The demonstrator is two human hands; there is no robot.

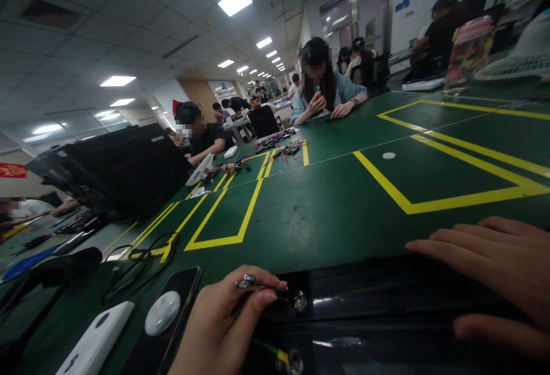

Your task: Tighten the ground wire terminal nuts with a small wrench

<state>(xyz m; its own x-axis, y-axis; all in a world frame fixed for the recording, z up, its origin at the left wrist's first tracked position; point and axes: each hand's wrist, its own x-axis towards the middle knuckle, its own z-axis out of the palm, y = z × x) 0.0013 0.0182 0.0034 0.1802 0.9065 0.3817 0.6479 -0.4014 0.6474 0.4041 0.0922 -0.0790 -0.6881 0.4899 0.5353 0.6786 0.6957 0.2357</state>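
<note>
The left hand curled at the bottom of the view, its thumb and fingers closed in a firm pinch on a short black lead, with a metal fitting by the fingertips and a round metal terminal at the far end. The lead lay just over a glossy black panel along the table's near edge. Below it, a green-and-yellow wire ran to a second metal terminal. The right hand lay open and flat on the panel, its fingers loosely spread and holding nothing. Left of the left hand, a black smartphone lay on the green table with a round white puck on it, just beside a white rectangular box. A loop of thin black cable lay farther along the left edge. Yellow tape marked out rectangles across the tabletop, and a small white disc sat in one at the right. Bundles of red and black wires lay farther on, near a seated person at the table's far side, who held a small red object.
</note>
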